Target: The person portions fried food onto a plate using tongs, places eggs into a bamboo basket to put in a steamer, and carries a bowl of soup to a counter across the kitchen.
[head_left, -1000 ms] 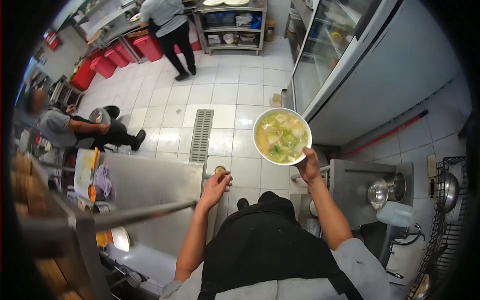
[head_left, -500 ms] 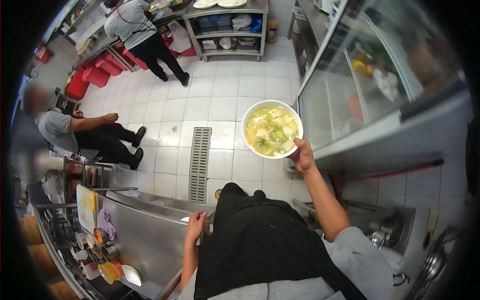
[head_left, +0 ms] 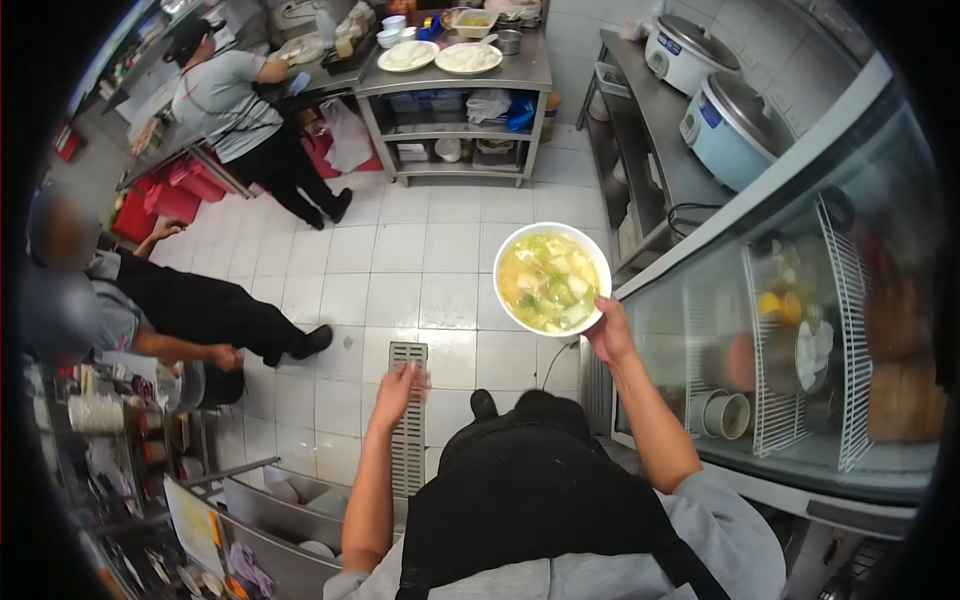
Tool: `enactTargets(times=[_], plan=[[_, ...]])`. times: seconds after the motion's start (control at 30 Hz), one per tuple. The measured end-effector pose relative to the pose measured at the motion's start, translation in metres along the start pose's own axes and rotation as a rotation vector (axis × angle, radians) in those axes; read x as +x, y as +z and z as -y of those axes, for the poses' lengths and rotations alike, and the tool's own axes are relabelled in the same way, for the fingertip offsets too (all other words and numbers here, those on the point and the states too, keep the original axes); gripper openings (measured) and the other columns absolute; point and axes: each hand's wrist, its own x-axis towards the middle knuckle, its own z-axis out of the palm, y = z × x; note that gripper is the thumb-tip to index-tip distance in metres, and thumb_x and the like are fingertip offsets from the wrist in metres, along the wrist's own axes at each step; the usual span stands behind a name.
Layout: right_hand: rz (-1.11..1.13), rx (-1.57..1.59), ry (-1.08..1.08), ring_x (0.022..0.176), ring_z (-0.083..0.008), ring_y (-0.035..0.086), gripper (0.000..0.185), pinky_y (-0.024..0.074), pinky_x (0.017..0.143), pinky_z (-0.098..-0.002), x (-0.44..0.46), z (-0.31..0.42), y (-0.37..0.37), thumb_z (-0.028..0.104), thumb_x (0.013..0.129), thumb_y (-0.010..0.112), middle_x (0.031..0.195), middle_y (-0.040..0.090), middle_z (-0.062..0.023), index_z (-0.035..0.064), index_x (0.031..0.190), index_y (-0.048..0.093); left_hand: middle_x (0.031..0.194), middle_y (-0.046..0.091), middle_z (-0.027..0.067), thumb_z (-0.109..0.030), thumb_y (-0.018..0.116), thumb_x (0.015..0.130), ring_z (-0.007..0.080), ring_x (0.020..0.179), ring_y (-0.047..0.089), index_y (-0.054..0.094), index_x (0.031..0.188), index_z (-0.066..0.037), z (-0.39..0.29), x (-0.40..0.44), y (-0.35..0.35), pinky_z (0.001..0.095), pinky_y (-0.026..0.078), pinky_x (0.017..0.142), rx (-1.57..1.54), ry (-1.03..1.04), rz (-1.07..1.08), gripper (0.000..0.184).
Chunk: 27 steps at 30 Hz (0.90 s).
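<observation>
A white bowl [head_left: 503,244] full of yellowish soup [head_left: 548,280] with pale chunks and green pieces is held out in front of me. My right hand [head_left: 610,333] grips it at the lower right, thumb at the rim and the other fingers mostly hidden beneath. The bowl looks nearly level. My left hand [head_left: 400,395] hangs in the air above a floor drain grate [head_left: 409,440], touching nothing that I can see. Its fingers are smeared by motion, so their pose is unclear.
A glass-fronted cabinet [head_left: 780,330] with wire shelves stands close on my right, rice cookers [head_left: 735,130] beyond it. Ahead is a steel table [head_left: 520,72] with plates [head_left: 468,57]. Two people stand at left, one nearer [head_left: 190,290], one by the far counter [head_left: 235,110].
My view has moved forward over the tiles; the cabinet and rice cookers show more. My left hand has risen away from the steel counter. The bowl stays in my right hand.
</observation>
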Motion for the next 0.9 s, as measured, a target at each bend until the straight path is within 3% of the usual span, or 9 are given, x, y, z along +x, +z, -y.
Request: enactTargets(times=[0.17, 0.37, 0.53, 0.63, 0.67, 0.87, 0.9], plan=[[0.014, 0.010, 0.039, 0.115, -0.0301, 0.065, 0.066, 0.0610, 0.086, -0.0497, 0.108, 0.030, 0.015, 0.031, 0.090, 0.059, 0.133, 0.057, -0.0183, -0.0009, 0.143, 0.038, 0.121, 0.063, 0.0187, -0.045, 0.043, 0.106, 0.0255, 0.106, 0.065, 0.048, 0.137, 0.004, -0.204, 0.129, 0.055, 0.0400, 0.057, 0.085, -0.092, 0.224, 0.288, 0.058], [0.023, -0.066, -0.025, 0.113, -0.0300, 0.066, 0.067, 0.0625, 0.083, -0.0485, 0.252, 0.067, 0.032, 0.032, 0.089, 0.060, 0.131, 0.057, -0.0188, -0.0005, 0.143, 0.037, 0.131, 0.055, 0.0238, -0.052, 0.042, 0.104, 0.0296, 0.117, 0.060, 0.037, 0.145, 0.006, -0.336, 0.263, 0.098, 0.0453, 0.055, 0.095, -0.178, 0.251, 0.423, 0.071], [0.095, -0.091, 0.001, 0.108, -0.0305, 0.068, 0.065, 0.0633, 0.081, -0.0485, 0.373, 0.110, 0.055, 0.029, 0.090, 0.058, 0.128, 0.058, -0.0179, 0.0002, 0.144, 0.036, 0.131, 0.058, 0.0156, -0.046, 0.043, 0.105, 0.0280, 0.114, 0.062, 0.042, 0.142, -0.001, -0.403, 0.357, 0.101, 0.0431, 0.056, 0.093, -0.231, 0.243, 0.430, 0.058], [0.127, -0.103, 0.016, 0.109, -0.0319, 0.067, 0.063, 0.0630, 0.082, -0.0491, 0.454, 0.126, 0.062, 0.027, 0.091, 0.056, 0.131, 0.056, -0.0186, 0.0006, 0.144, 0.036, 0.130, 0.059, 0.0144, -0.044, 0.043, 0.106, 0.0261, 0.111, 0.064, 0.043, 0.141, -0.002, -0.450, 0.408, 0.095, 0.0418, 0.056, 0.090, -0.227, 0.299, 0.409, 0.055], [0.136, -0.155, 0.040, 0.114, -0.0298, 0.065, 0.067, 0.0603, 0.086, -0.0499, 0.479, 0.133, 0.067, 0.035, 0.090, 0.059, 0.135, 0.057, -0.0172, 0.0017, 0.144, 0.037, 0.127, 0.061, 0.0131, -0.040, 0.045, 0.106, 0.0241, 0.107, 0.066, 0.045, 0.140, -0.001, -0.465, 0.428, 0.091, 0.0394, 0.057, 0.086, -0.260, 0.290, 0.381, 0.051], [0.221, -0.169, 0.049, 0.115, -0.0285, 0.065, 0.062, 0.0586, 0.091, -0.0481, 0.638, 0.164, 0.100, 0.036, 0.094, 0.056, 0.134, 0.058, -0.0183, 0.0004, 0.143, 0.040, 0.117, 0.065, 0.0131, -0.032, 0.048, 0.105, 0.0220, 0.096, 0.069, 0.048, 0.134, 0.001, -0.557, 0.547, 0.059, 0.0364, 0.059, 0.079, -0.341, 0.359, 0.317, 0.044], [0.229, -0.158, 0.040, 0.113, -0.0287, 0.066, 0.061, 0.0598, 0.087, -0.0480, 0.665, 0.175, 0.112, 0.036, 0.095, 0.056, 0.132, 0.059, -0.0178, 0.0008, 0.142, 0.039, 0.116, 0.065, 0.0133, -0.031, 0.048, 0.105, 0.0220, 0.095, 0.069, 0.048, 0.134, 0.001, -0.579, 0.568, 0.054, 0.0361, 0.059, 0.078, -0.342, 0.374, 0.310, 0.044]])
